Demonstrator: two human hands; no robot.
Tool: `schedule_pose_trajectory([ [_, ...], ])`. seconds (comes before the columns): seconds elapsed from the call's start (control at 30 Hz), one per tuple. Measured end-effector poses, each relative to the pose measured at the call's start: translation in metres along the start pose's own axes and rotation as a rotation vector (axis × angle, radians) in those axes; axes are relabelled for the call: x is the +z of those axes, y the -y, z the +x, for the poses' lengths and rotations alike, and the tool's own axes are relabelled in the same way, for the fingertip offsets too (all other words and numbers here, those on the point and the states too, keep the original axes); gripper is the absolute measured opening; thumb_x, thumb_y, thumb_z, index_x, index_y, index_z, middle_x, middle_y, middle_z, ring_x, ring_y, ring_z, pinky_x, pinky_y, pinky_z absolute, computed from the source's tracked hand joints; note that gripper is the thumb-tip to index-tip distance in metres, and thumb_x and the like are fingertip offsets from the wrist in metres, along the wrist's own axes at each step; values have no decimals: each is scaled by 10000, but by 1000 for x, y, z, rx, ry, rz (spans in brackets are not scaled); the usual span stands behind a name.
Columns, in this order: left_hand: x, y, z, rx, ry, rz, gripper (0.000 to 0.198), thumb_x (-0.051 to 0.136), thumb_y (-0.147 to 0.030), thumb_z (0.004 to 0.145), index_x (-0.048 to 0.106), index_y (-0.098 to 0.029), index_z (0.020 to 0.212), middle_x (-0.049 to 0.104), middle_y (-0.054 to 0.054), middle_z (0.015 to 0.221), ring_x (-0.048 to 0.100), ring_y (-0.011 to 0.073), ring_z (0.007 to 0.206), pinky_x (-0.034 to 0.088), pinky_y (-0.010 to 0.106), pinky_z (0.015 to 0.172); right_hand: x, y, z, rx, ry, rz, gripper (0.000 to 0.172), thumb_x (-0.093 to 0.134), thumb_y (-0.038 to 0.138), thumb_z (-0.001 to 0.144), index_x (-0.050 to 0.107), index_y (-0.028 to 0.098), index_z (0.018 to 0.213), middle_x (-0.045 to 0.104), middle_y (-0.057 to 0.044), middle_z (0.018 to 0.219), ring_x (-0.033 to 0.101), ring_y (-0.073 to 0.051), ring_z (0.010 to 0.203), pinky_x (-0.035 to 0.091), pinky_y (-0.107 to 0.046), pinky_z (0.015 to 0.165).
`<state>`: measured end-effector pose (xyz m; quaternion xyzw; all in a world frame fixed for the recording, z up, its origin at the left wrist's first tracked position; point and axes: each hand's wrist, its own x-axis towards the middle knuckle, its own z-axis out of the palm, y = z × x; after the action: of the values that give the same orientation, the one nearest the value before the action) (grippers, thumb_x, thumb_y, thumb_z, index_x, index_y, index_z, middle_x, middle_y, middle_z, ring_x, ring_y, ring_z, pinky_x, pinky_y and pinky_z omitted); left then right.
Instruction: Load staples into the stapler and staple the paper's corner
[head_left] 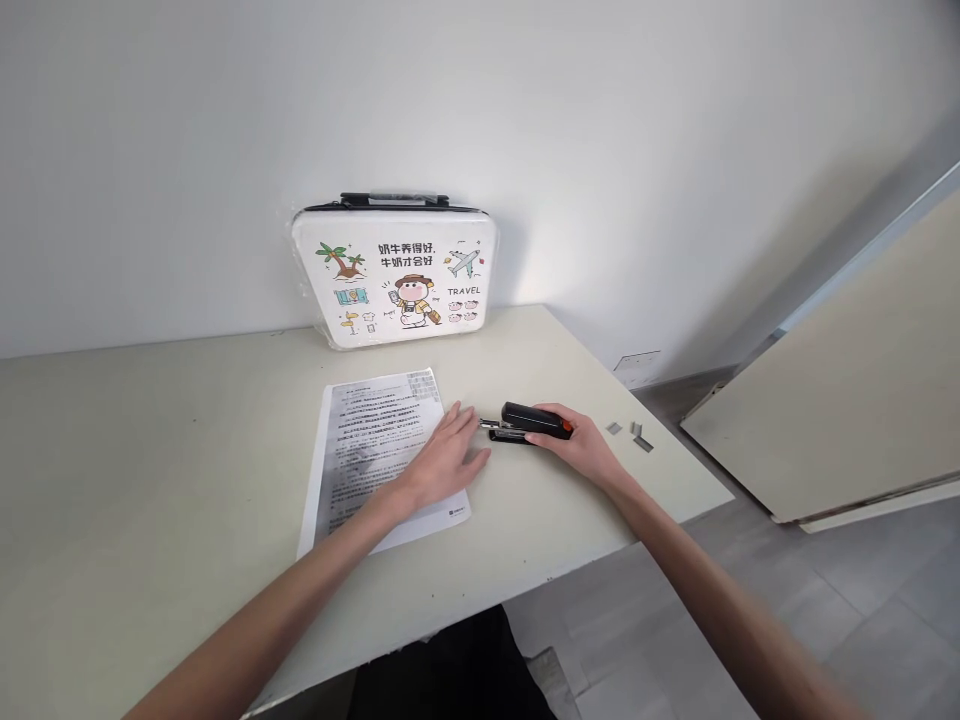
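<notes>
Two hands: the right hand (pixel 581 445) closes round the rear of the stiff, likely light stapler (pixel 525 418); the left hand (pixel 446 462) lies flat and open on flimsy paper (pixel 360 440)

A pale table (pixel 150 450) bears a printed sheet (pixel 367 430), black stapler (pixel 527 416), cartoon case (pixel 395 275) and probably staple strips (pixel 636 434).

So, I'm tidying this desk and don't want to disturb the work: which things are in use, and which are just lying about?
In use: black stapler, gripped by the right hand; printed sheets under the flat left hand; likely the staple strips nearby.
Lying about: cartoon carry case leaning on the wall.
</notes>
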<state>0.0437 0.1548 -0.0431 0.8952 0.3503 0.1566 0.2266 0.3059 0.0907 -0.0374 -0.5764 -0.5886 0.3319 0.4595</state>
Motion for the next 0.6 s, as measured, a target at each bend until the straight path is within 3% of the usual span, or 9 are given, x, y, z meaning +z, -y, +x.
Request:
schedule_pose_trajectory([
  [0.17, 21, -18, 19, 87, -35, -7, 644, 481, -421, 1020, 414, -130, 1591, 376, 163, 1695, 133, 362, 1634, 249, 521, 1318, -2, -2, 1, -31, -1, -27, 420, 777, 484, 839, 724, 278, 1201, 773, -36, 1179, 694, -265, 1087, 531, -405, 973],
  [0.27, 19, -14, 21, 101, -24, 49, 600, 458, -432, 1040, 455, -158, 1574, 420, 149, 1669, 133, 360, 1636, 228, 534, 1322, -3, -3, 3, -30, 1, -35, 417, 770, 488, 849, 703, 282, 1205, 765, -38, 1180, 692, -270, 1094, 537, -408, 971],
  [0.43, -17, 20, 1, -21, -6, 148, 753, 387, -648, 1057, 403, -152, 1624, 349, 130, 1716, 86, 333, 1645, 180, 496, 1331, -2, -4, 3, -18, -8, -62, 394, 769, 488, 851, 709, 289, 1186, 770, -34, 1154, 697, -272, 1055, 550, -410, 928],
  [0.6, -66, 76, -46, -161, -24, 238, 768, 346, -742, 1032, 478, -250, 1607, 327, 42, 1729, 159, 350, 1633, 211, 538, 1320, -2, -5, 1, -15, -5, -73, 390, 758, 492, 864, 715, 300, 1201, 769, -34, 1161, 696, -276, 1065, 552, -416, 936],
])
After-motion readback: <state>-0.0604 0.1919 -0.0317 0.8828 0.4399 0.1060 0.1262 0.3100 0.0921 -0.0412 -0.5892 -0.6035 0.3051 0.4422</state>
